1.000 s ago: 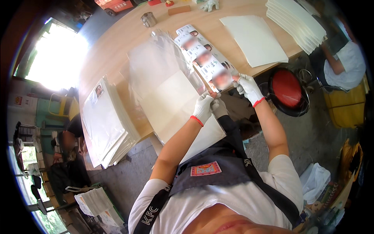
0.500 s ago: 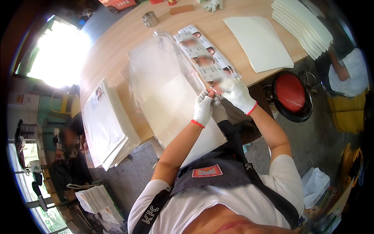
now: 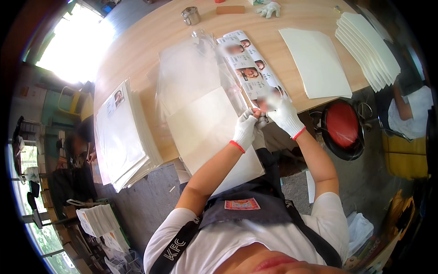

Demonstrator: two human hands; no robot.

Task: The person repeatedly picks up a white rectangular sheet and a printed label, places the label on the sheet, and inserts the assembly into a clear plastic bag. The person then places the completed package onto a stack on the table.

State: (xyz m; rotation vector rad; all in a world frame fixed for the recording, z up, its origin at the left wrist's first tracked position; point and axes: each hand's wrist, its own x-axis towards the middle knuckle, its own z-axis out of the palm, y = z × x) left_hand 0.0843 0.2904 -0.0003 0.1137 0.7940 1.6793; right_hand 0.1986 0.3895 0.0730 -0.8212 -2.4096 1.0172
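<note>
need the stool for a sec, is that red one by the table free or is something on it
Free, as far as the view shows: the red stool has a bare round seat, nothing resting on it. It stands on the floor beside the wooden table, right of the gloved right hand.

Setting: small print-finishing or packing workshop. Evidence: long wooden desk (image 3: 150, 59) carrying stacks of white sheets (image 3: 367, 43), a pile of bagged printed sheets (image 3: 121, 137), loose clear plastic sleeves (image 3: 191, 75) and a spare work glove (image 3: 269, 9). Bare concrete floor (image 3: 146, 205), red stool (image 3: 342, 125), further paper bundles (image 3: 93, 219) on the floor. Daylight from open side.
</note>
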